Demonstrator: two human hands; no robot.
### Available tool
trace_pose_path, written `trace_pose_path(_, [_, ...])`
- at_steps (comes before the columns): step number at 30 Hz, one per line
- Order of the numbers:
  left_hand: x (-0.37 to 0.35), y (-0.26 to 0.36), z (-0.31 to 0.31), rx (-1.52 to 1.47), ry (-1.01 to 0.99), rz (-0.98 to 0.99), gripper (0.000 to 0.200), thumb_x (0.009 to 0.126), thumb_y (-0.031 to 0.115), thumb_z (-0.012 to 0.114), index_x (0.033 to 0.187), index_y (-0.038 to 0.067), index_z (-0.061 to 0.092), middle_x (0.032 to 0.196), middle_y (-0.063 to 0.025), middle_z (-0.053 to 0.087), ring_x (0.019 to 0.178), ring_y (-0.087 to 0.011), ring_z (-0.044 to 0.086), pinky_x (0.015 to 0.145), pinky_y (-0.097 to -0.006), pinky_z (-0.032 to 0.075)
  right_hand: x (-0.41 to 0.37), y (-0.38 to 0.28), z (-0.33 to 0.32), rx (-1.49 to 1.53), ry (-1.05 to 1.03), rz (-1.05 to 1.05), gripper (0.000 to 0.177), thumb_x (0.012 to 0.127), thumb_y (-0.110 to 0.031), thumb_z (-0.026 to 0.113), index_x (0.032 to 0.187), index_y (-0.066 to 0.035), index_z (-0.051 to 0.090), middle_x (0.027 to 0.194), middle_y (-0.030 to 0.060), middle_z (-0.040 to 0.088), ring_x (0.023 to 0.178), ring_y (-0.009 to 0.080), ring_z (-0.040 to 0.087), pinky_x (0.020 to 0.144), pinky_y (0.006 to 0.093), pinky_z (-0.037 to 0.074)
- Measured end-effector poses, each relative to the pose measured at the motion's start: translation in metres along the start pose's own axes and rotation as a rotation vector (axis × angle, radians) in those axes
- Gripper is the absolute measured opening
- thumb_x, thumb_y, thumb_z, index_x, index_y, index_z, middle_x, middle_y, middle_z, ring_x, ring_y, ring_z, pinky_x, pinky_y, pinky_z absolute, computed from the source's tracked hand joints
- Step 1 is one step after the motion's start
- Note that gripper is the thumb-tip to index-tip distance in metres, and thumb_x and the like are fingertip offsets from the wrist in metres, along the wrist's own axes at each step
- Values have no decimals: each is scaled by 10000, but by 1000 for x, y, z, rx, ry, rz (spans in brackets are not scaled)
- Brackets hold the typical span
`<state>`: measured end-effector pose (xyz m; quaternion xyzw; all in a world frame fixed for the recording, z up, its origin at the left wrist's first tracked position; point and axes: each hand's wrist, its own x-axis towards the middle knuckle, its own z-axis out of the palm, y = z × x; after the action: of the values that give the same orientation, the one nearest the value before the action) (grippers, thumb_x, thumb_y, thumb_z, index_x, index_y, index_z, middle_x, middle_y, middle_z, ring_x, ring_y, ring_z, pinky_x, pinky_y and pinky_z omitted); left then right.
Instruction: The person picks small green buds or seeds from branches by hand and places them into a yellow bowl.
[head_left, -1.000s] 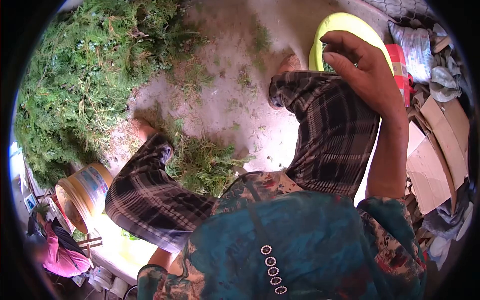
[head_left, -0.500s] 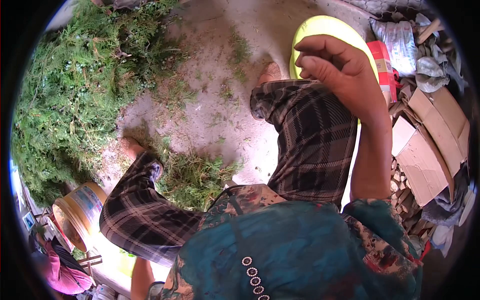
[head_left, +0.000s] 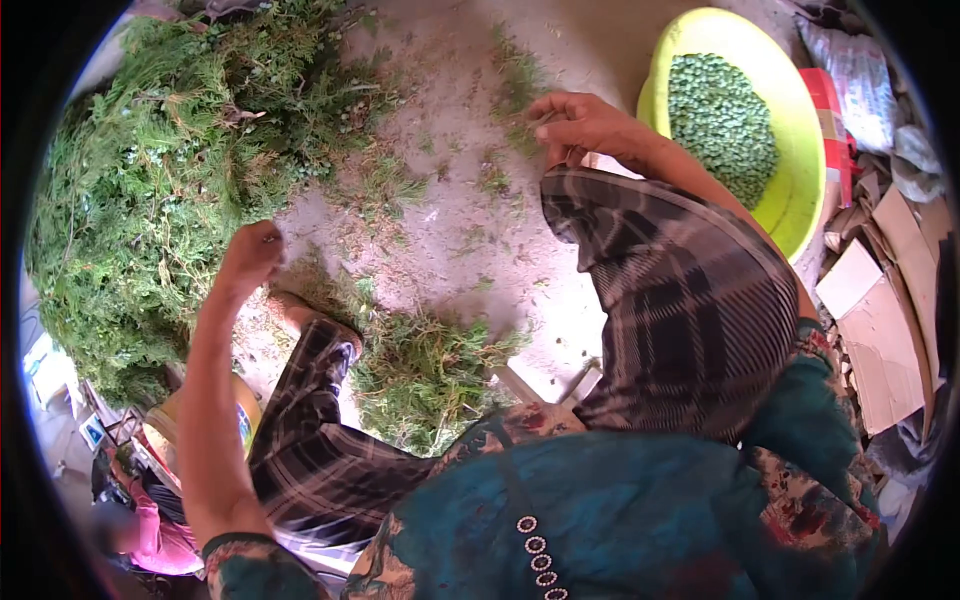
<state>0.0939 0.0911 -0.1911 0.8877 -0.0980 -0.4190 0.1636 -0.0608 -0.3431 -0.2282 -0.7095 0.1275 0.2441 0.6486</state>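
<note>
My left hand [head_left: 252,255] is raised at the right edge of a big heap of green conifer branches [head_left: 150,220]. Its fingers are curled closed, and whatever may be inside them is hidden. Above my right knee, my right hand [head_left: 580,125] hangs with bent fingers and thumb slightly apart, and nothing shows between them. Beside my right forearm stands a yellow-green basin [head_left: 800,190] holding many small green cones or berries [head_left: 720,125]. A smaller pile of green sprigs [head_left: 430,375] lies on the floor between my legs.
Flattened cardboard [head_left: 880,360], a red box [head_left: 828,130] and a plastic sack [head_left: 850,75] lie at the right. At the lower left are a yellowish bucket [head_left: 185,425] and a person in pink [head_left: 165,530]. Loose sprigs litter the concrete floor [head_left: 440,220].
My left hand has come up from low beside my leg to the branch heap. My right hand has moved left and away from over the basin, whose contents now show. The view has shifted.
</note>
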Motion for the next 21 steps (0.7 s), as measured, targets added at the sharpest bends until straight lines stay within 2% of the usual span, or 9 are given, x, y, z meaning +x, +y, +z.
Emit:
trace_pose_path(2, [36, -5, 35, -12, 0, 32, 149, 782, 57, 479, 817, -21, 600, 639, -112, 595, 526, -160, 573, 484, -296, 472, 27, 28, 1, -26, -66, 83, 474, 837, -271, 597, 1186, 22, 467, 803, 40, 567, 639, 110, 559, 563, 231, 473])
trace_pose_path(3, [56, -19, 55, -12, 4, 77, 170, 772, 65, 476, 826, -6, 620, 632, -115, 604, 528, -146, 580, 503, -312, 471, 33, 33, 6, 33, -88, 113, 435, 842, -274, 593, 1152, 14, 491, 837, 50, 563, 642, 114, 562, 556, 238, 474])
trace_pose_path(4, [63, -16, 69, -22, 16, 67, 173, 790, 97, 493, 842, 6, 630, 661, -140, 619, 586, -217, 616, 560, -359, 480, 39, 38, 10, 41, -96, 121, 435, 842, -274, 593, 1152, 14, 491, 837, 50, 563, 642, 114, 562, 556, 238, 474])
trace_pose_path(6, [88, -32, 103, 237, 280, 198, 175, 796, 129, 541, 889, 13, 634, 745, -184, 631, 714, -317, 624, 655, -400, 483, 53, 49, 16, 7, -157, 110, 385, 837, -277, 598, 1096, -4, 517, 827, 42, 562, 642, 114, 562, 558, 242, 475])
trace_pose_path(7, [98, -40, 116, 236, 271, 188, 175, 796, 129, 541, 889, 13, 634, 745, -184, 631, 714, -317, 624, 655, -400, 483, 58, 55, 18, -7, -174, 110, 347, 838, -289, 591, 1050, -21, 529, 829, 44, 567, 653, 112, 567, 559, 237, 473])
trace_pose_path(9, [108, -42, 135, 101, 480, 183, 200, 789, 157, 592, 941, 33, 632, 864, -204, 627, 841, -376, 592, 732, -421, 468, 61, 59, 22, -27, -177, 140, 346, 839, -298, 583, 1043, -24, 531, 829, 47, 572, 655, 110, 571, 559, 235, 473])
trace_pose_path(12, [120, -41, 148, 131, 504, 105, 231, 768, 157, 620, 971, 46, 627, 912, -189, 615, 850, -360, 592, 730, -415, 469, 73, 70, 25, -24, -203, 191, 355, 838, -315, 570, 1037, -23, 535, 832, 58, 585, 654, 111, 576, 566, 238, 474])
trace_pose_path(16, [123, -34, 165, -9, 508, 167, 203, 753, 152, 617, 938, 70, 632, 852, -187, 605, 799, -360, 589, 709, -419, 469, 79, 66, 30, 43, -216, 274, 377, 834, -317, 560, 1061, -17, 539, 838, 62, 596, 648, 124, 580, 590, 250, 477])
trace_pose_path(21, [115, -23, 176, -58, 569, -33, 165, 733, 137, 587, 880, 67, 606, 726, -187, 599, 724, -394, 583, 676, -447, 468, 93, 71, 36, 18, -235, 231, 403, 836, -312, 561, 1108, -15, 535, 856, 54, 589, 691, 127, 581, 598, 252, 476])
